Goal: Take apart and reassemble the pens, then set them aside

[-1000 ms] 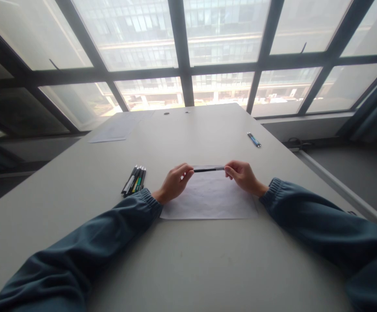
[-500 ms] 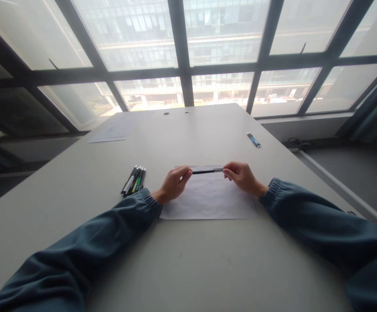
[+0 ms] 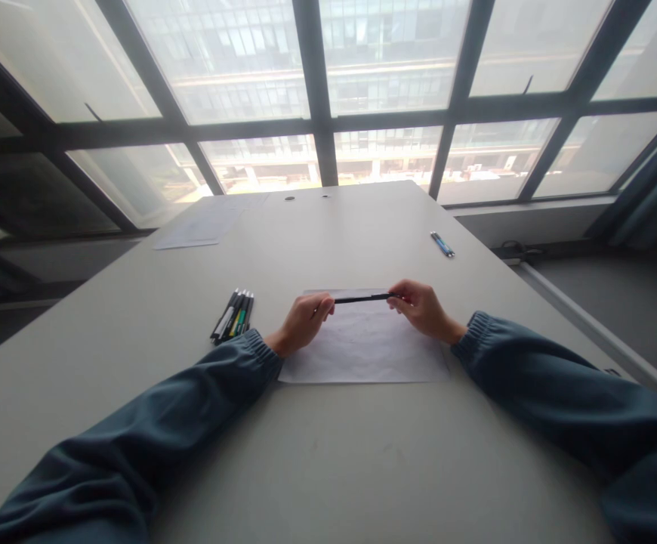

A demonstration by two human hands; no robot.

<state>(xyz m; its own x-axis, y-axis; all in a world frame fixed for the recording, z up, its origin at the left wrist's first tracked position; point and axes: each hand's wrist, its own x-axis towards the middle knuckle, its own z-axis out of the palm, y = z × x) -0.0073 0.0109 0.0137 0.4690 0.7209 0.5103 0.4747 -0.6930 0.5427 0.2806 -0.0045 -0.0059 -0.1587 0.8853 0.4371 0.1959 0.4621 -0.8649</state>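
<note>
1 slim black pen (image 3: 361,298) is held crosswise over the far part of a white rectangular paper sheet (image 3: 379,351) — its left end is pinched by the bare left hand (image 3: 304,320), its right end by the bare right hand (image 3: 421,310). Both grips are clamped on it, fingertips closed. The sheet is laid on a smooth white worktop (image 3: 334,461). To the left, a row of black, grey, green and yellow pens (image 3: 232,317) is placed near the left sleeve (image 3: 192,412); slim blue-and-black pens (image 3: 442,244) are set far right.

The pale table (image 3: 328,461) bears pens (image 3: 234,313) and paper (image 3: 371,351)
</note>
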